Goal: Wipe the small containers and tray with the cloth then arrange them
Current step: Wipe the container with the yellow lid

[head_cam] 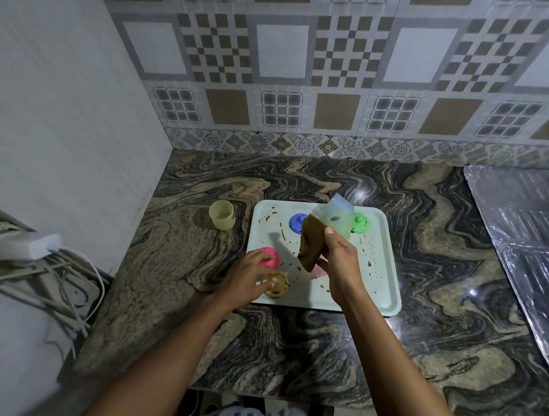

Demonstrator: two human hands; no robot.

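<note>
1. A pale rectangular plastic tray, spotted with brown stains, lay on the marbled stone bench.
2. The right hand was raised over the tray, and its fingers gripped a crumpled brown cloth.
3. Just behind the cloth was a translucent green container, with a translucent blue container tilted above it. Whether the hand also held them could not be told.
4. The left hand was at the tray's near-left corner, its fingers loosely spread over a pink container and a round yellow lid. Whether they gripped either could not be told.
5. A round blue lid and a round green lid lay on the tray's far side.
6. A pale yellow translucent container stood upright on the bench, left of the tray and apart from it.
</note>
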